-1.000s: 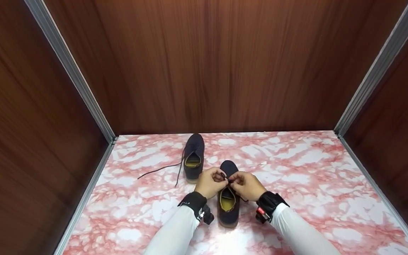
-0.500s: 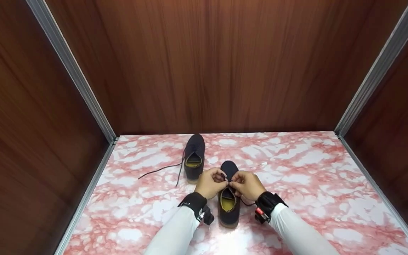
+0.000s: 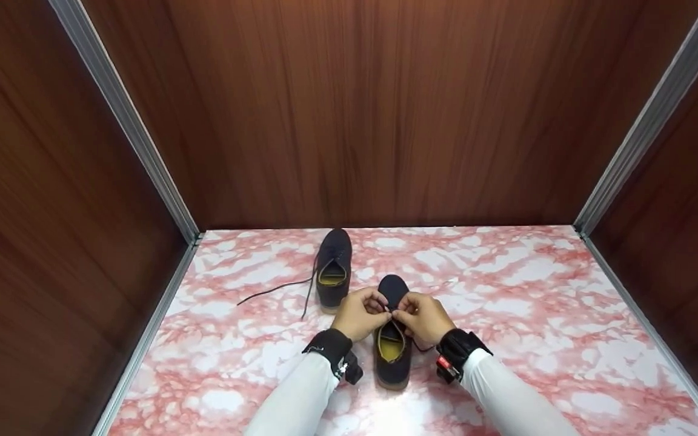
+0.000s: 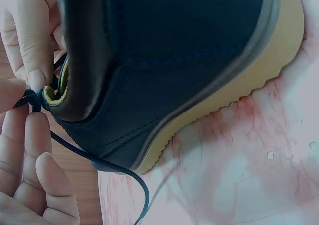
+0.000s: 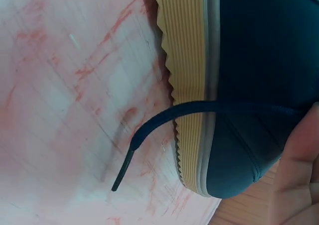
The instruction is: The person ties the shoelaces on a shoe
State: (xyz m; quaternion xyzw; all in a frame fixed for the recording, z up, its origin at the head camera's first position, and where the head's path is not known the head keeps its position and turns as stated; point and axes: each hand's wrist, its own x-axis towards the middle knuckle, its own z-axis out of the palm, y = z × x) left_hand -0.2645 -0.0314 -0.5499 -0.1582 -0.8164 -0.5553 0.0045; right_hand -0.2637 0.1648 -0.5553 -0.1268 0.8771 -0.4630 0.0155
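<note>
A dark navy lace-up shoe (image 3: 394, 370) with a yellow lining stands on the marbled surface, toe pointing away. Over its lacing, my left hand (image 3: 358, 315) and right hand (image 3: 426, 318) meet with their fingertips almost together. In the left wrist view, the fingers and thumb of my left hand (image 4: 35, 168) pinch the dark shoelace (image 4: 35, 98) at a knot above the shoe's opening. My right hand's fingertips (image 4: 36, 78) hold the lace there from the other side. A loose lace end (image 5: 149, 128) hangs down over the tan sole (image 5: 189, 85) in the right wrist view.
A matching shoe (image 3: 335, 254) stands farther back to the left. Its untied lace (image 3: 273, 289) trails left across the red-and-white marbled surface (image 3: 506, 363). Wood-look panels (image 3: 355, 121) with grey metal corner strips (image 3: 137, 139) enclose the back and sides.
Both hands stay nearly in place over the shoe. The small dark lace loop earlier visible beside the left fingertips has shrunk from sight.
</note>
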